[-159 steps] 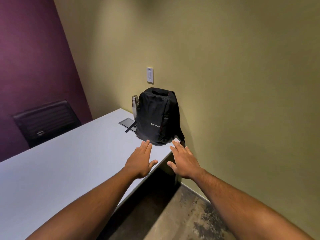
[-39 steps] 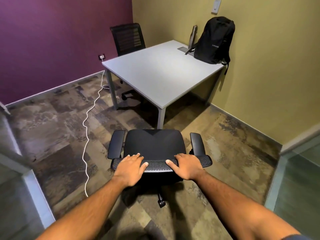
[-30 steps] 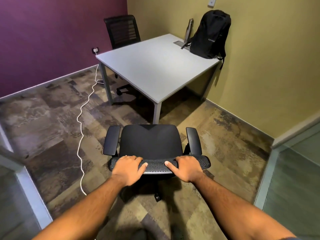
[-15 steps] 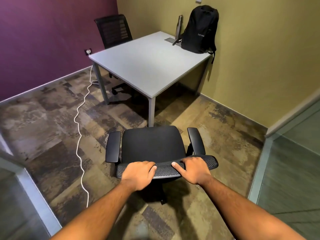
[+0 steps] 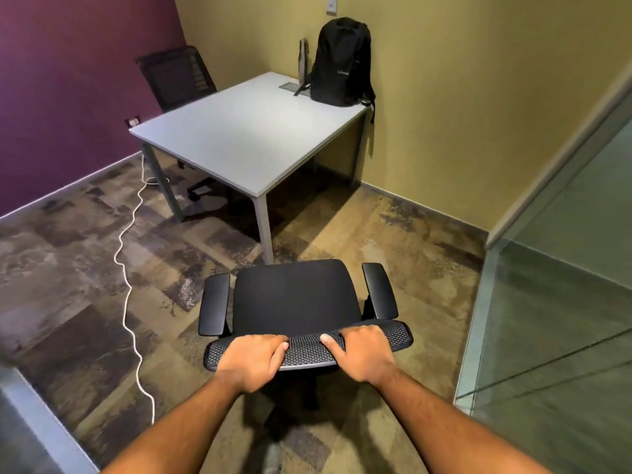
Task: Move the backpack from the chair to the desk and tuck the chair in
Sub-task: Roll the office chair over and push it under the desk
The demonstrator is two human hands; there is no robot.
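A black office chair (image 5: 295,295) with two armrests stands on the floor just short of the desk's near corner, its seat bare. Both my hands grip the top of its mesh backrest: my left hand (image 5: 253,359) on the left part, my right hand (image 5: 364,352) on the right part. The black backpack (image 5: 340,63) stands upright on the far right corner of the white desk (image 5: 239,138), leaning against the yellow wall. A metal bottle (image 5: 303,59) stands just left of the backpack.
A second black chair (image 5: 178,77) sits behind the desk by the purple wall. A white cable (image 5: 131,278) snakes across the floor on the left. A glass partition (image 5: 554,302) stands close on the right. The desk's near leg (image 5: 265,227) is just ahead of the seat.
With both hands kept on the backrest, the chair has turned slightly to the right. The view has shifted, so the desk now sits further right in the frame.
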